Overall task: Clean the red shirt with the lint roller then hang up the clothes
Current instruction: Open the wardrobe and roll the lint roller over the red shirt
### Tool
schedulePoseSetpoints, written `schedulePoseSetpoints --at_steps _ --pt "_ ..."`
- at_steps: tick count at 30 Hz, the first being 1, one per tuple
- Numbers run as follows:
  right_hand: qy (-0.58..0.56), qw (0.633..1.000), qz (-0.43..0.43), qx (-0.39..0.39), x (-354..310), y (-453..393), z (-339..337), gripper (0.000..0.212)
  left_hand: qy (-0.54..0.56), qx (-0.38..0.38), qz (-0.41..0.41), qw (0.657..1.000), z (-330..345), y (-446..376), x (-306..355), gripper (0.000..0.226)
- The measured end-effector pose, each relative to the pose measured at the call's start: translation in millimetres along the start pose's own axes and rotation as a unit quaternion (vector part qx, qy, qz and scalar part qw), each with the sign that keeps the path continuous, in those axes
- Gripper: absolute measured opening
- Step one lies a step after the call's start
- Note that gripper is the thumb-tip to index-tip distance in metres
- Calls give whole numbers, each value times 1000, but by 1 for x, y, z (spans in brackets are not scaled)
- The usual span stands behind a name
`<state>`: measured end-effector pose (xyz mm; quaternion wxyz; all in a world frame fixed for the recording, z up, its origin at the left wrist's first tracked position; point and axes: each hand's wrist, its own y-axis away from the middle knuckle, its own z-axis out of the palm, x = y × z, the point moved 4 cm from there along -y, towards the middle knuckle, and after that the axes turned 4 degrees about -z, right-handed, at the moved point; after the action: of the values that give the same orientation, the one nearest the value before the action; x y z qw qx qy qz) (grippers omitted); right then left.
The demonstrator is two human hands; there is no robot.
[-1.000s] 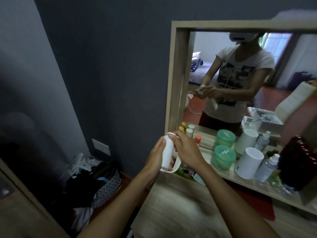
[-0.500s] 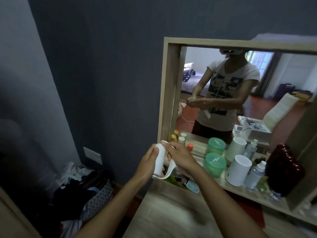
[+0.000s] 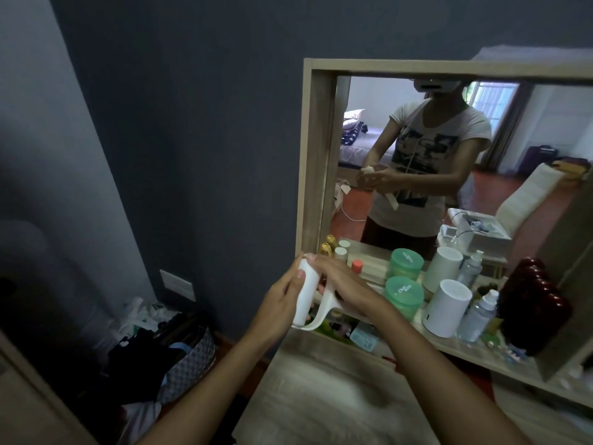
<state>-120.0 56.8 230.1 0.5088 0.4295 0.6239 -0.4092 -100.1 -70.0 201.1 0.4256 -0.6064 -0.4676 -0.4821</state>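
A person is standing at a wooden dresser facing a mirror, both hands together gripping a white roller: left hand wrapping the roll, right hand picking at its top. A fumble could be dropping it among the jars. No red shirt is showing.

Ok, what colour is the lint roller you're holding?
White, roll and curved handle alike; the lint roller shows best in the head view, held between both hands.
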Motion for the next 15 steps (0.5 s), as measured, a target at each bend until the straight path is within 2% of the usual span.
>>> schedulePoseSetpoints --at_steps 4,8,15 --pt "-17 999 -4 -29 -11 6 0 36 -31 -1 9 999 0 0 0 39" --pt "12 999 -11 -33 -14 8 5 51 -74 3 27 997 -3 1 5 37" --pt "49 998 -32 -3 -14 5 3 40 -91 -14 39 995 -5 -7 13 37"
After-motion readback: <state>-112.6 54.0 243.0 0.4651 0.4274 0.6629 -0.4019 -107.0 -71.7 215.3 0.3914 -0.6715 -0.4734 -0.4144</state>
